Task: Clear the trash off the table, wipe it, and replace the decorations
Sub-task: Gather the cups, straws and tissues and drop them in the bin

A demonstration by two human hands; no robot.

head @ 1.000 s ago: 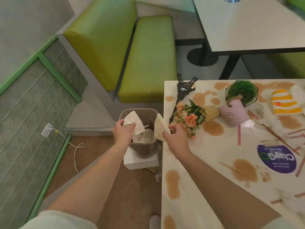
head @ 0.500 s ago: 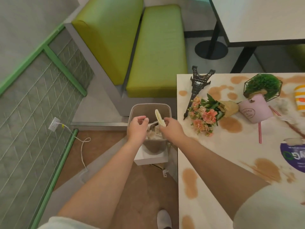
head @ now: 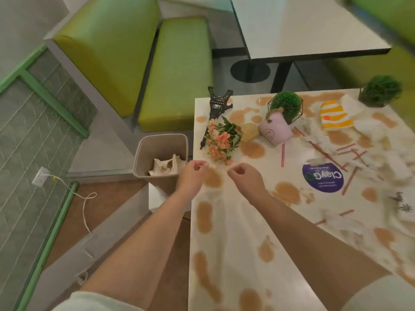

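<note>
Directly over table edge: left hand; bin just beside.

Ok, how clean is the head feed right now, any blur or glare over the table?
Head view: left hand, right hand, trash bin and flower bouquet read fairly sharp; the right side of the table and the far green plant are smeared by blur; wide-angle distortion bends the table edge; light is soft, with no hard glare.
</note>
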